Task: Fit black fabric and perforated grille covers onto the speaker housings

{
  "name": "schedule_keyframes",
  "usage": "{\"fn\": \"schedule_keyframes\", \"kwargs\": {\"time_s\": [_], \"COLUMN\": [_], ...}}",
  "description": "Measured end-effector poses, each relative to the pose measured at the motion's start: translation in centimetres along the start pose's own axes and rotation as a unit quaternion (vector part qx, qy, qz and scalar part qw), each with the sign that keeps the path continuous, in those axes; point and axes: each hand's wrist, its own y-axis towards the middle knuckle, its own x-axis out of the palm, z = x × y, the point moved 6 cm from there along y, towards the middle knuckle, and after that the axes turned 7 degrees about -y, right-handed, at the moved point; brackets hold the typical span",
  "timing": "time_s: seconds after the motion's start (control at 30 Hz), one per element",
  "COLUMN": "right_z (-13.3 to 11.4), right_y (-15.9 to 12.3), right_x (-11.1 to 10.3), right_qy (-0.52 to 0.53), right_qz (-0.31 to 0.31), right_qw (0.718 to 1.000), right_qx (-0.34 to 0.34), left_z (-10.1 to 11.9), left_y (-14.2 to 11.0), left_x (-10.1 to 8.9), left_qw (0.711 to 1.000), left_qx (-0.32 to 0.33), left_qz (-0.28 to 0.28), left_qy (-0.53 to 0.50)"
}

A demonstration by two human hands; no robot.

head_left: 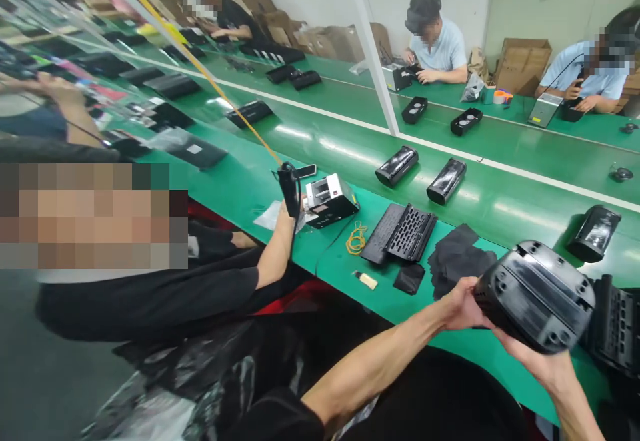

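A black plastic housing [540, 298] is held up over the near edge of the green table, its flat face with screw bosses and a recessed channel turned toward me. My left hand [467, 304] grips its left side, with the thumb along the edge. Under its lower edge is my right hand [537, 361], closed around it, with the fingers partly hidden. Left of the housing lies a pile of black fabric sheets [457, 258]. Beyond them are black slotted grilles [413, 231] and a small black square piece [409, 279]. More slotted black parts [617, 324] lie at the right edge.
Several glossy black housings [447, 181] stand on the green conveyor [330, 131]. Yellow rubber bands [356, 238] and a small cream bottle [367, 280] lie on the table. A co-worker's hand [287, 211] is by a hanging screwdriver [289, 188] and a boxy device [333, 201]. Other people work opposite.
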Motion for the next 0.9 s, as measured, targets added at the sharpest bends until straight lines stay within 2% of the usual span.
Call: {"fn": "schedule_keyframes", "kwargs": {"time_s": [0.07, 0.1, 0.17, 0.23, 0.3, 0.37, 0.43, 0.53, 0.6, 0.67, 0.8, 0.9], "right_z": [0.7, 1.2, 2.3, 3.5, 4.8, 5.9, 6.7, 7.6, 7.8, 7.5, 7.8, 8.8], "right_y": [0.0, -0.1, -0.7, -1.3, -1.9, -2.6, -3.5, -5.3, -6.6, -7.4, -7.6, -7.6], "right_x": [-0.5, -0.9, -1.3, -0.9, -0.4, -0.4, -1.2, -2.5, -2.3, -1.6, -0.9, -0.7], "right_qy": [-0.044, -0.088, -0.201, -0.295, -0.317, -0.278, -0.215, -0.071, 0.047, 0.128, 0.169, 0.190], "right_qz": [-0.014, -0.028, -0.075, -0.120, -0.144, -0.157, -0.134, -0.086, -0.073, -0.047, 0.014, 0.023], "right_qw": [0.999, 0.996, 0.976, 0.947, 0.936, 0.947, 0.967, 0.988, 0.979, 0.968, 0.966, 0.956], "right_qx": [-0.002, -0.005, -0.021, -0.040, -0.044, -0.039, -0.012, 0.107, 0.183, 0.211, 0.197, 0.224], "left_z": [2.7, 4.3, 6.6, 7.1, 6.6, 6.0, 5.7, 5.8, 6.3, 6.8, 7.2, 6.8], "left_y": [-0.8, -1.4, -2.4, -3.1, -3.4, -3.8, -4.3, -5.2, -5.5, -5.6, -5.4, -4.9], "left_x": [-0.8, -0.8, 0.0, 1.1, 1.3, 0.9, 0.2, -0.8, -0.9, -0.5, 0.3, 0.0], "left_qw": [0.994, 0.988, 0.965, 0.925, 0.892, 0.886, 0.894, 0.918, 0.929, 0.932, 0.932, 0.933], "left_qx": [0.059, 0.095, 0.135, 0.129, 0.116, 0.123, 0.139, 0.147, 0.147, 0.146, 0.157, 0.162], "left_qz": [0.054, 0.064, 0.035, 0.007, 0.019, 0.045, 0.061, 0.071, 0.066, 0.056, 0.047, 0.073], "left_qy": [0.069, 0.106, 0.221, 0.359, 0.436, 0.444, 0.422, 0.362, 0.334, 0.326, 0.325, 0.313]}}
